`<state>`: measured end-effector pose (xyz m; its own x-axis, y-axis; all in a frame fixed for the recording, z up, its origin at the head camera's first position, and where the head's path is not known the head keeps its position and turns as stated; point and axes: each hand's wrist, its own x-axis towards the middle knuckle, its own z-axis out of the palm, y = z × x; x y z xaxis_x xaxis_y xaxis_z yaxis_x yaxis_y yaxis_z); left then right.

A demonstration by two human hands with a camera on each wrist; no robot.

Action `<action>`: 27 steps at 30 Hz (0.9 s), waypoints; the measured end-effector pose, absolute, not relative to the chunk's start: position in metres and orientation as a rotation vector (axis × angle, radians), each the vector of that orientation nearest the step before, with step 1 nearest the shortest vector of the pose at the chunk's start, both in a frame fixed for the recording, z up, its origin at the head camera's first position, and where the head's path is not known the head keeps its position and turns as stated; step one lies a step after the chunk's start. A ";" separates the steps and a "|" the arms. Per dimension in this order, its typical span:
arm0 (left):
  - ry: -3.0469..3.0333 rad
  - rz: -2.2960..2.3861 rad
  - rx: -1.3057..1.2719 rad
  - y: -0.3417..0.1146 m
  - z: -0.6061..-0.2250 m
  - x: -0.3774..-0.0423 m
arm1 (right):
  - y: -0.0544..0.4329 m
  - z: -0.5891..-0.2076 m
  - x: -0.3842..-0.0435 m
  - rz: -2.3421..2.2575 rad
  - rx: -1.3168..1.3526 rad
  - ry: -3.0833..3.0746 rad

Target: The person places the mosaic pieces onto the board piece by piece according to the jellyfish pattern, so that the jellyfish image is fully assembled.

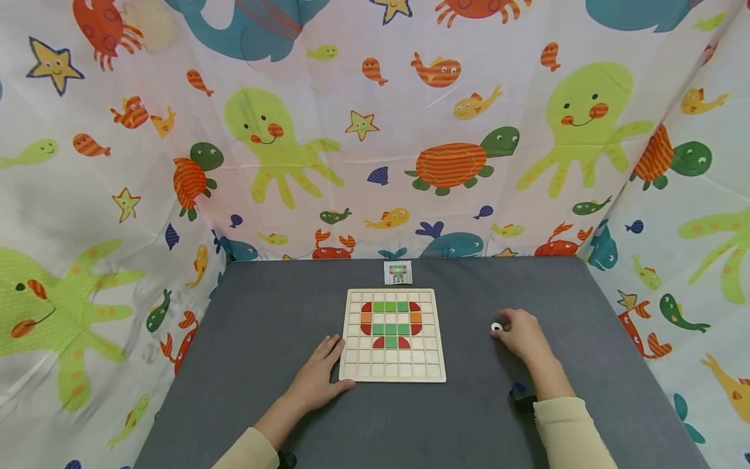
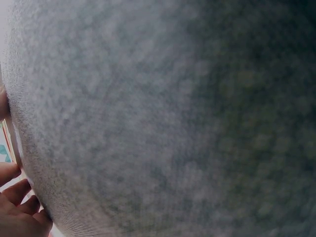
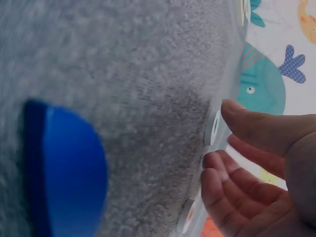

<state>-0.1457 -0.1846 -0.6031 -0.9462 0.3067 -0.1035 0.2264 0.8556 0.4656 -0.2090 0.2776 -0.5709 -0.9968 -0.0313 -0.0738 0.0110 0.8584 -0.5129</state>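
Observation:
A light wooden grid board (image 1: 393, 371) lies mid-table, holding red, green and orange tiles in a rounded pattern. My left hand (image 1: 319, 374) rests at its lower left corner, fingers along the left edge and thumb at the bottom edge. To the right of the board, my right hand (image 1: 521, 332) has thumb and fingertips around a small white disc (image 1: 497, 327) with a dark centre. In the right wrist view the disc (image 3: 213, 126) lies on the cloth, with a gap between thumb and fingers. Another white disc (image 3: 186, 216) lies under the hand.
A small picture card (image 1: 398, 272) lies behind the board. A blue piece with a curved edge (image 3: 74, 173) is on the grey tablecloth (image 1: 275, 293) under the right wrist, partly hidden by the wrist camera in the head view. A curtain with printed sea animals (image 1: 351, 169) hangs behind and beside the table.

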 end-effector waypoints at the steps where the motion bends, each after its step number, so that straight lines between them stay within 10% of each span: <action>1: 2.857 0.686 0.416 -0.185 -0.603 -0.146 | 0.278 -0.571 -0.209 -0.809 -0.011 2.943; 27: 2.851 0.696 0.412 -0.185 -0.604 -0.145 | 0.248 -0.555 -0.219 -0.846 -0.309 3.069</action>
